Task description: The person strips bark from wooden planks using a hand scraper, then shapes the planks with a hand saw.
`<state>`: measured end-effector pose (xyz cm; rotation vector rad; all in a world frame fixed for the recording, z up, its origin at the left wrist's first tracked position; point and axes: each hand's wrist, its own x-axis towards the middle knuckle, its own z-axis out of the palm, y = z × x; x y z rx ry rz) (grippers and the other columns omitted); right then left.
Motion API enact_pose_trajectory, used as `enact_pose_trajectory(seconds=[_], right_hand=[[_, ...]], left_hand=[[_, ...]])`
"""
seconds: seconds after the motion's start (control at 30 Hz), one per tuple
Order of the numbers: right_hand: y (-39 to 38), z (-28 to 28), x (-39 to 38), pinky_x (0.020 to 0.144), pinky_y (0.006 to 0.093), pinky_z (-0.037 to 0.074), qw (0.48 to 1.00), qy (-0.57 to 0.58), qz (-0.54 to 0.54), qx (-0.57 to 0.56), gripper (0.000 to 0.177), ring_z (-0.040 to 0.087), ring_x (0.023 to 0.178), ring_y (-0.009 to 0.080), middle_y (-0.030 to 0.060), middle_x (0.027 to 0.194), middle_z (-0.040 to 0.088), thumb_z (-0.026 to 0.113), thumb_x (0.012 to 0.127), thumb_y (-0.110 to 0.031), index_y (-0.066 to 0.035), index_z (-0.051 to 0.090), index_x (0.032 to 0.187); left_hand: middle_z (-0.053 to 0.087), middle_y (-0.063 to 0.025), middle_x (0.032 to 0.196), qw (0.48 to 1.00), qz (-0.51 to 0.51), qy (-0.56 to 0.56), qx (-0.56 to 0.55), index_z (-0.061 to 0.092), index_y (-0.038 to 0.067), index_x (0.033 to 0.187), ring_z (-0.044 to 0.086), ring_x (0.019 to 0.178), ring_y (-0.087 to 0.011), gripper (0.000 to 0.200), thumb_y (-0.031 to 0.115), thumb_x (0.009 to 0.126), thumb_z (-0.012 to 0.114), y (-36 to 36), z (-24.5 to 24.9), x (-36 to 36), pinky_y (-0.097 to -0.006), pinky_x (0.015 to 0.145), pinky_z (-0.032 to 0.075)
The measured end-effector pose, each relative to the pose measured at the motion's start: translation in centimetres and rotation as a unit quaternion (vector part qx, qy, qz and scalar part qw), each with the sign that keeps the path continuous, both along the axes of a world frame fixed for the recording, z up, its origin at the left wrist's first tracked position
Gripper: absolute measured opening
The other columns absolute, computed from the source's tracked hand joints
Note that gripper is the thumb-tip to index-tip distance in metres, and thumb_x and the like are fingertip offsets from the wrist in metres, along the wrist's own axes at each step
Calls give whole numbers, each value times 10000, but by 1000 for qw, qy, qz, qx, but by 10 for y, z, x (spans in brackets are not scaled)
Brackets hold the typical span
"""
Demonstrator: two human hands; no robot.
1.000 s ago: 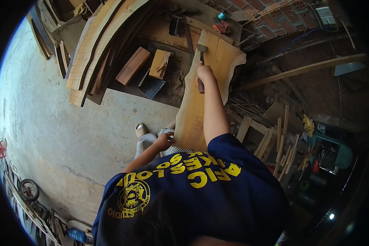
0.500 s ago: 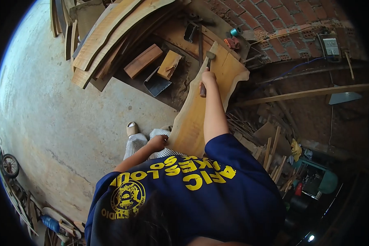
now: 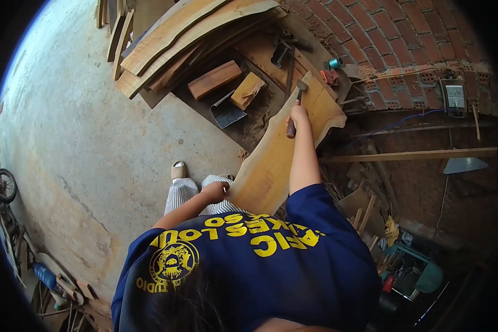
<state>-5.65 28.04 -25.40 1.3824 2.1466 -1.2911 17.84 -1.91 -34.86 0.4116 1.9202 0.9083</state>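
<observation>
My right hand [image 3: 299,114] is closed around the handle of a hammer [image 3: 291,128]. The hammer's metal head lies over the far end of a long wooden slab [image 3: 268,169] with wavy edges. A crack runs through the slab near that end. Down by the slab's near left edge, my left hand [image 3: 214,191] is closed in front of my striped trousers. A small pale tip shows at its fingers, too small to name.
Curved boards [image 3: 193,33] are stacked at the back left. Nearer are a reddish wood block [image 3: 214,79], a yellowish block [image 3: 248,91] and a dark metal dustpan-like piece [image 3: 227,115]. A brick wall [image 3: 382,39] with a socket box [image 3: 455,95] rises at the right.
The view has shifted, so the slab and boards appear further right and slightly lower. My right hand still grips the hammer over the slab; my left hand stays closed near its edge.
</observation>
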Motion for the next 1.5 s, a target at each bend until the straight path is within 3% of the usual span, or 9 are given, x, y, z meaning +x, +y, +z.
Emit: enact_pose_trajectory(seconds=[0.13, 0.27, 0.53, 0.63, 0.77, 0.9, 1.03, 1.43, 1.5], right_hand=[[-20, -10, 27, 447, 405, 472, 1000, -8, -17, -10, 573, 512, 444, 250, 121, 583, 508, 301, 953, -547, 2, 464, 944], [10, -16, -14, 457, 404, 474, 1000, 4, -30, -7, 605, 522, 448, 265, 130, 583, 518, 266, 950, -569, -1, 463, 885], [56, 0, -77, 523, 413, 501, 992, -100, 32, 67, 630, 557, 525, 260, 124, 677, 556, 221, 950, -569, 2, 482, 1001], [42, -7, -54, 470, 395, 485, 999, -36, 10, 37, 605, 541, 493, 246, 125, 640, 540, 235, 956, -553, -2, 481, 999], [-8, -7, 15, 417, 392, 473, 998, -53, 15, 40, 587, 530, 425, 265, 128, 559, 515, 332, 943, -547, 21, 478, 946], [-53, -16, 103, 380, 386, 462, 995, -61, 60, 60, 632, 546, 396, 276, 137, 511, 521, 351, 945, -532, 46, 512, 747], [-109, -1, 186, 395, 346, 464, 990, -98, 87, 60, 595, 578, 418, 248, 144, 567, 580, 334, 952, -514, 50, 522, 974], [-102, -47, 196, 389, 349, 468, 985, -71, 91, 128, 580, 591, 442, 259, 161, 598, 597, 365, 949, -504, 55, 520, 958], [-105, -56, 205, 713, 461, 521, 980, -68, 102, 159, 560, 643, 811, 401, 280, 903, 639, 392, 941, -458, 75, 556, 989]], left_hand=[[673, -141, 951, 1000, 5, 0, 6, 646, 111, 1028, 637, 900, -305, 265, 217, 786, 625, -4, 4, 0, -389, 784, 498], [670, -146, 956, 999, 32, -12, -6, 640, 112, 1053, 638, 903, -310, 263, 196, 806, 606, -4, 21, 1, -390, 780, 500], [668, -148, 986, 999, 29, -16, -40, 625, 132, 1111, 635, 937, -312, 305, 155, 807, 611, -6, 31, 2, -390, 794, 499], [669, -147, 961, 999, 32, -25, -32, 635, 130, 1078, 638, 919, -309, 291, 155, 788, 625, -6, 28, 0, -393, 784, 498], [670, -138, 897, 1000, 18, -13, 10, 658, 107, 948, 639, 874, -309, 202, 189, 764, 666, -9, 6, -2, -398, 760, 495], [670, -145, 888, 999, 1, -16, 28, 655, 98, 956, 644, 853, -302, 211, 200, 772, 670, -9, -4, -2, -387, 747, 497], [673, -147, 897, 999, 1, -41, 35, 657, 99, 972, 641, 864, -309, 249, 241, 770, 691, -11, -9, -3, -395, 754, 493], [664, -175, 965, 997, -51, -18, 47, 636, 65, 1036, 628, 912, -331, 269, 198, 804, 612, -8, 3, -22, -397, 806, 483], [659, -178, 988, 998, -52, -22, 38, 635, 68, 1052, 625, 928, -330, 278, 192, 805, 610, -7, 8, -24, -393, 819, 478]])
